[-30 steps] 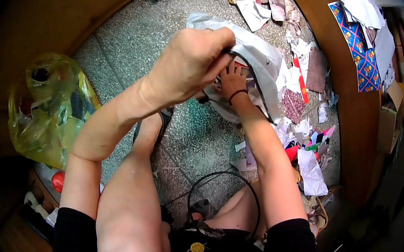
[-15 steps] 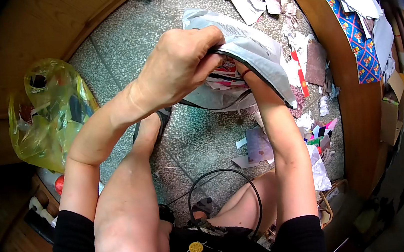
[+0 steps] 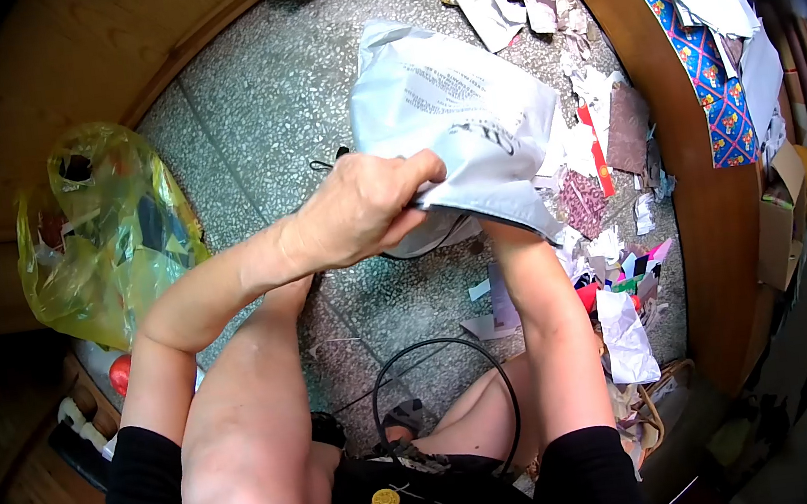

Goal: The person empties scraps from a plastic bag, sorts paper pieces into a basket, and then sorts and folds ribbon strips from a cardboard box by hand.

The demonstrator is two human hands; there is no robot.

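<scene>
A white plastic bag [image 3: 457, 109] with printed text and a dark edge hangs over the speckled floor, its mouth turned toward me. My left hand [image 3: 368, 206] is closed on the bag's rim, the thumb and fingers pinching the edge. My right forearm reaches in through the mouth; the bag hides my right hand, so its fingers and anything in them cannot be seen. To the right of the bag lie torn paper scraps [image 3: 602, 147] and a red strip [image 3: 597, 153].
A yellow translucent bag [image 3: 110, 238] with contents stands at left. White papers and blue patterned paper [image 3: 729, 116] lie on the wooden ledge at right, near a cardboard box [image 3: 783, 221]. A black cable loop [image 3: 440, 341] rises by my legs.
My left hand has come lower and toward me with the bag's rim, so the bag's printed side now shows. My right hand, visible inside the bag earlier, is now hidden.
</scene>
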